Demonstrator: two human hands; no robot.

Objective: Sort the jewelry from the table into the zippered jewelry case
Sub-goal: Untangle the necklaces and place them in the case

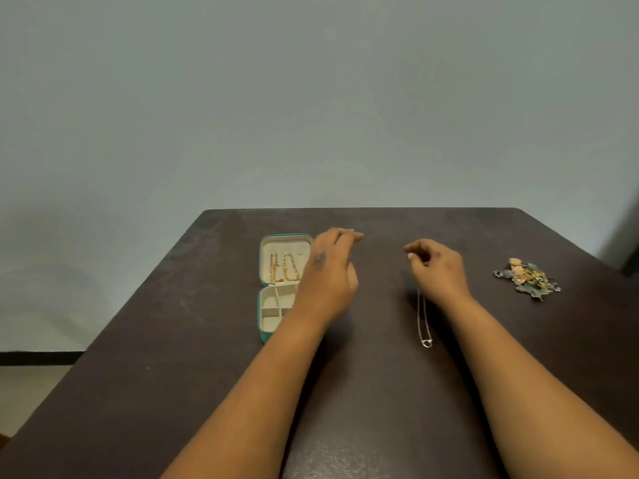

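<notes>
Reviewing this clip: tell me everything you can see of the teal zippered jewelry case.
The small teal zippered jewelry case lies open flat on the dark brown table, left of centre. Its cream-lined lid, on the far side, holds gold chains hanging lengthwise. The near half is split into cream compartments by dividers; those in view look empty. The left hand and forearm cross over its right side, hiding that edge; contact cannot be told.

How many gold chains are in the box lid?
2. Both gold chains hang side by side in the case lid: one on the left, one on the right. The left hand covers the lid's right edge, so more may be hidden.
</notes>
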